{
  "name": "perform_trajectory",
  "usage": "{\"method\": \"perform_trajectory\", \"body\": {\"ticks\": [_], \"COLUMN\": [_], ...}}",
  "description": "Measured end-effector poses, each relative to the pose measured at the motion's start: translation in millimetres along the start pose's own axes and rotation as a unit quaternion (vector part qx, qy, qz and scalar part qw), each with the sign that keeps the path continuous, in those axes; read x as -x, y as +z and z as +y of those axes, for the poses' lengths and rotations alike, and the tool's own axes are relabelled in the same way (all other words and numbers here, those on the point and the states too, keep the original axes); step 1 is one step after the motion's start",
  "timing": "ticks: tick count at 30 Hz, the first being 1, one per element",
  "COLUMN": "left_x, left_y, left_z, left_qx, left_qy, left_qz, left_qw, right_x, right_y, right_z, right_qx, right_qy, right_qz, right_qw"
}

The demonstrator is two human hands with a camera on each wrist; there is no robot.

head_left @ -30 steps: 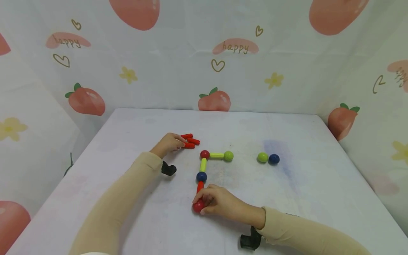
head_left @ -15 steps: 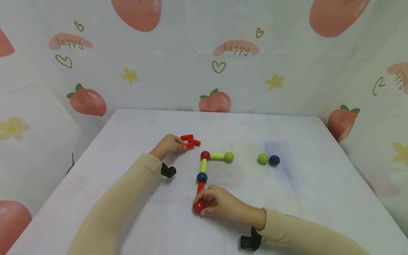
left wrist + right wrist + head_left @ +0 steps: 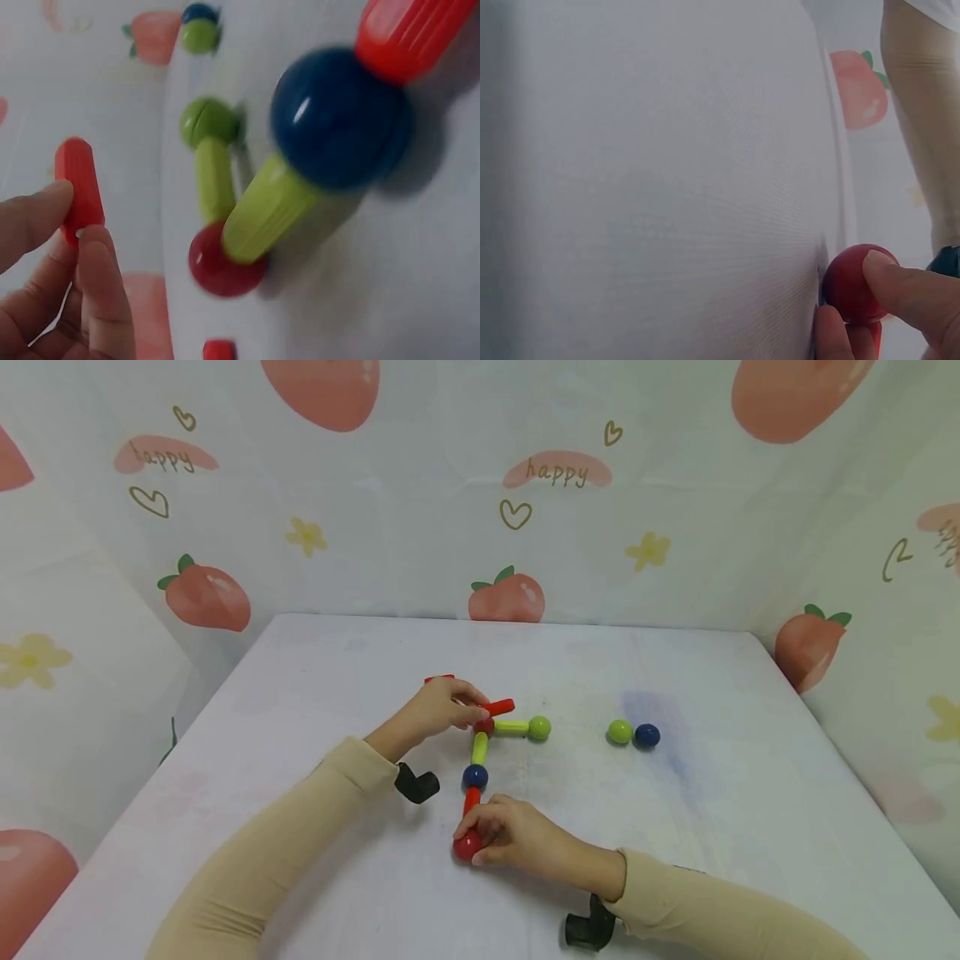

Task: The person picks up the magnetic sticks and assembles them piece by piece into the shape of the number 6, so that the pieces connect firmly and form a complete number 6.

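Note:
My left hand (image 3: 441, 708) pinches a red magnetic rod (image 3: 80, 176) between thumb and fingers, above the far end of a chain of rods and balls. That chain bends at a far red ball (image 3: 221, 262); from it one yellow-green rod (image 3: 512, 727) leads right to a green ball (image 3: 539, 728). Another yellow-green rod (image 3: 479, 749) comes toward me to a blue ball (image 3: 476, 777). A second red rod (image 3: 472, 800) joins the blue ball to a near red ball (image 3: 467, 847). My right hand (image 3: 528, 842) grips this near ball with thumb and fingers, low at the table.
To the right, a loose green ball (image 3: 620, 732) and a dark blue ball (image 3: 647, 736) lie side by side. A loose red rod (image 3: 439, 678) shows partly behind my left hand. The white table (image 3: 712, 827) ends at a fruit-printed cloth (image 3: 420, 518) at the back.
My left hand has picked a red rod from the loose group and carried it right, over the far red ball. My right hand stays on the near red ball.

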State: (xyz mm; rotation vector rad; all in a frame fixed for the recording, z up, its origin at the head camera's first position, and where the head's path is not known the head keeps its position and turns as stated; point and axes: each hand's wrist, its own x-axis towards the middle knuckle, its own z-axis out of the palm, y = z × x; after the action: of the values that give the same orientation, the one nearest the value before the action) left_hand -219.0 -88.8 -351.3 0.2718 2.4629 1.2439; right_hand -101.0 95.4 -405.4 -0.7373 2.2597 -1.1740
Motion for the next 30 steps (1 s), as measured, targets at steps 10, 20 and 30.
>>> {"method": "perform_trajectory", "body": {"ticks": [10, 20, 30], "left_x": [-3.1, -8.4, -7.6], "left_y": [36.8, 53.8, 57.9], "left_z": [-1.8, 0.4, 3.0], "left_qx": [-0.093, -0.198, -0.243], "left_qy": [0.053, 0.087, 0.090], "left_qz": [-0.089, -0.123, -0.130], "left_qw": [0.9902, 0.9686, 0.9570], "right_x": [-0.1, 1.7, 2.6], "right_y": [-1, -1, 0], "right_z": [2, 1, 2], "right_qx": [0.004, 0.003, 0.007], "right_qy": [-0.017, -0.021, -0.031], "right_qz": [-0.004, 0.000, 0.005], "right_qw": [0.9998, 0.9998, 0.9995]}}
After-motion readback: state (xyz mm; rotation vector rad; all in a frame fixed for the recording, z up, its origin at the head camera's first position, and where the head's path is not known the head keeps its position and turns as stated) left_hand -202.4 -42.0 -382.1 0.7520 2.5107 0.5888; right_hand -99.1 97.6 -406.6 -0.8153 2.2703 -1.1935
